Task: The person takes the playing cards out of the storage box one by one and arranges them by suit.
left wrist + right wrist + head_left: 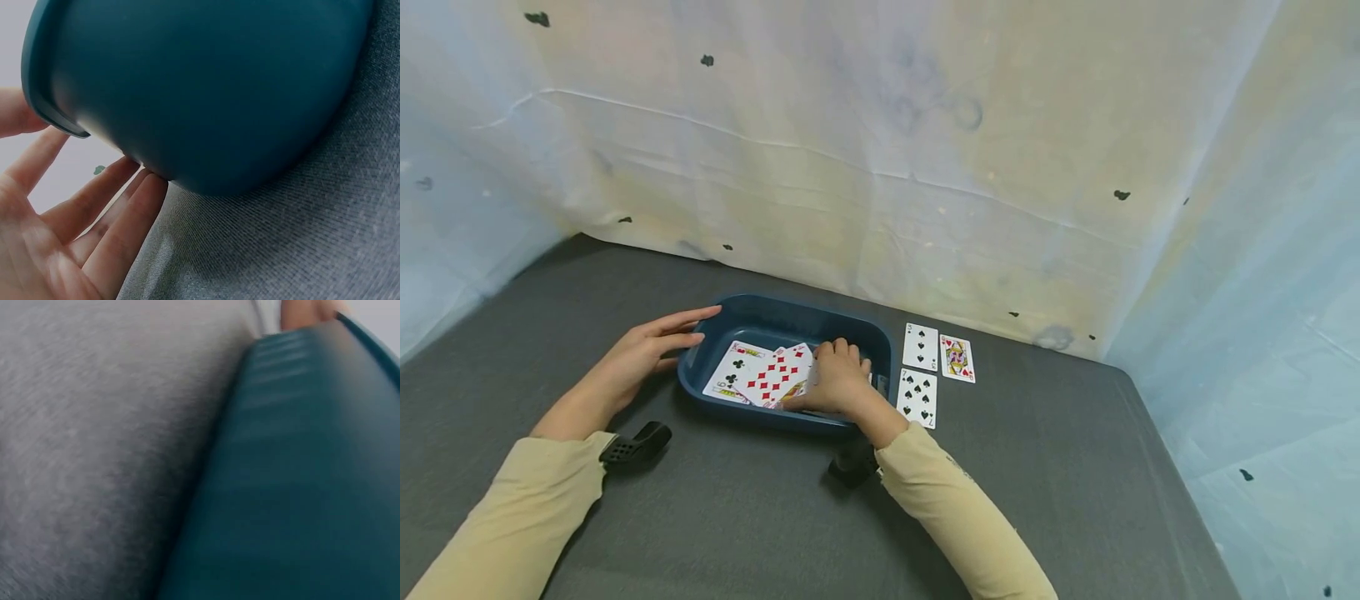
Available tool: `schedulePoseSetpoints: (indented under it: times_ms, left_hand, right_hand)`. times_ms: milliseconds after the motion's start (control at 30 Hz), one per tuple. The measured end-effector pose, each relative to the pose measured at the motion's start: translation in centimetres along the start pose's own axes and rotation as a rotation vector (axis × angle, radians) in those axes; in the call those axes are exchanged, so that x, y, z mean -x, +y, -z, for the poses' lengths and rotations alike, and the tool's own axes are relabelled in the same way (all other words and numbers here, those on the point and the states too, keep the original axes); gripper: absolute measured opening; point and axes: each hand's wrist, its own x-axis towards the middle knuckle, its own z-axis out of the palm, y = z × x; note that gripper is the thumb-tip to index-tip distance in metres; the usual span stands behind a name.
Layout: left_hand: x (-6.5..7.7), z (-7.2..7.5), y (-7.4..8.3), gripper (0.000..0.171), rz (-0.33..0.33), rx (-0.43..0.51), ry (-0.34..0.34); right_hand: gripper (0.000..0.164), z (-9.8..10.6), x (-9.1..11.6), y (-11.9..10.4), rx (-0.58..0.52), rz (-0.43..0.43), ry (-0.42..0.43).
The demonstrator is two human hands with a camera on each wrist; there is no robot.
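Observation:
A dark blue plastic tray (760, 421) with rounded corners sits on the grey cloth. Inside it lie overlapping playing cards, among them a club card (727, 382) and a diamond card (769, 385). My left hand (643, 354) is at the tray's left end; in the left wrist view its fairly straight fingers (119, 244) touch the outer wall below the rim. Over the cards in the right half of the tray is my right hand (835, 379), thumb reaching left and the other fingers bent. Its palm side is hidden, so I cannot tell whether it grips a card.
Right of the tray, face up on the cloth, lie a spade card (921, 347), a seven of spades (917, 398) and a red-suited face card (957, 359). Pale sheeting (850, 167) hangs behind the table and along both sides. Black wrist devices (638, 443) are on both arms.

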Motion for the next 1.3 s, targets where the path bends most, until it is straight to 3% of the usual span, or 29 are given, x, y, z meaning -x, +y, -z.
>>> schedulePoseSetpoints:
  times_ms: [300,467,700,800,1067,1300]
  left_hand:
    - [0.1,0.1,-0.2,0.055,-0.006,0.003,0.032]
    - [0.0,-0.2,-0.1,0.056,-0.01,-0.006,0.018]
    - [0.0,-0.2,-0.1,0.056,-0.006,-0.002,0.016]
    - [0.0,-0.1,-0.1,0.056,-0.004,-0.001,0.021]
    - [0.0,-0.2,-0.1,0.057,0.008,-0.008,0.032]
    - [0.1,-0.2,0.1,0.057,0.015,-0.002,0.03]
  right_hand:
    - [0.073,0.0,-0.5,-1.6,0.031,-0.057,-0.071]
    - [0.057,0.3,-0.3,-1.0,-0.081,-0.06,-0.074]
    - [0.026,1.7,0.1,1.1,-0.407,-0.028,0.061]
    - [0.028,2.4,0.3,2.2,-0.516,-0.01,0.12]
    - [0.05,3.8,1.2,4.5,-0.778,0.044,0.269]
    - [0.039,3.9,1.7,6.3,-0.873,0.028,0.402]
